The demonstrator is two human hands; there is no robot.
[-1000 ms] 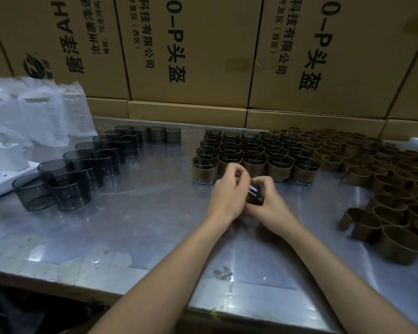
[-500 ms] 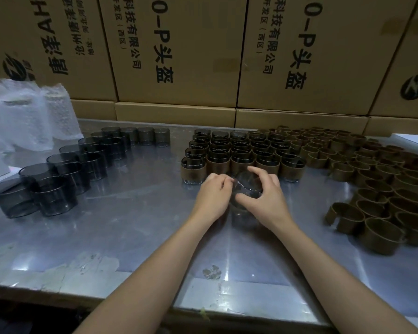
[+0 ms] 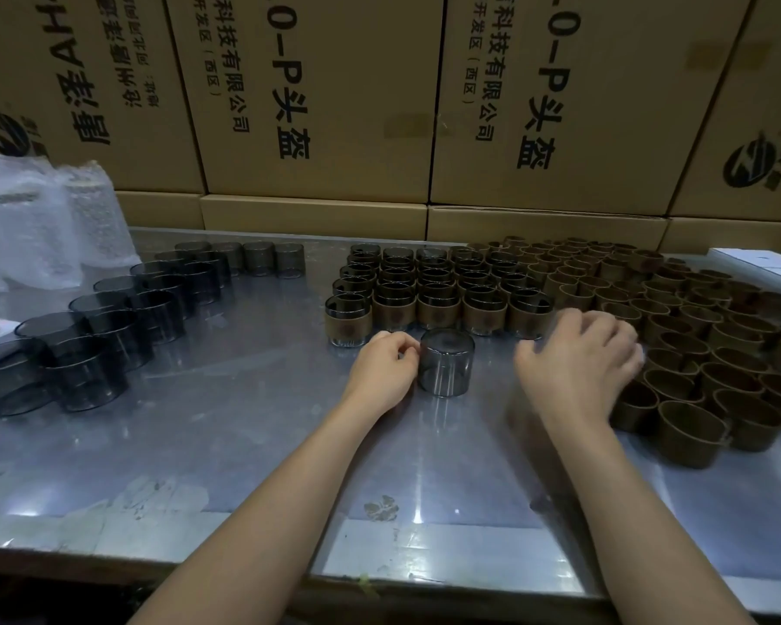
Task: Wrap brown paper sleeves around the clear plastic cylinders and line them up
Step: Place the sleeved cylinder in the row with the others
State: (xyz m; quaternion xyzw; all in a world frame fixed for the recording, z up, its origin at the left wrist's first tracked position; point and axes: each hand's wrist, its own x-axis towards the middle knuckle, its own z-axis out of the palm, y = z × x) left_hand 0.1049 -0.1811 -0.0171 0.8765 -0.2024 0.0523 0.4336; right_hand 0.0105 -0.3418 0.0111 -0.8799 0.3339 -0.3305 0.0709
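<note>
Bare cylinder [image 3: 446,363] now standing on table [image 3: 199,426], left hand [image 3: 386,369] curled against its 9 o'clock side, right hand [image 3: 580,358] released, loosely open, moved toward 3 o'clock above paper sleeves [image 3: 695,367]

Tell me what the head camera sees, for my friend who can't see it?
A person's left hand steadies one bare clear cylinder standing on a metal table, while the right hand reaches toward a pile of brown paper sleeves. Wrapped cylinders stand in rows behind; unwrapped ones wait at left.
</note>
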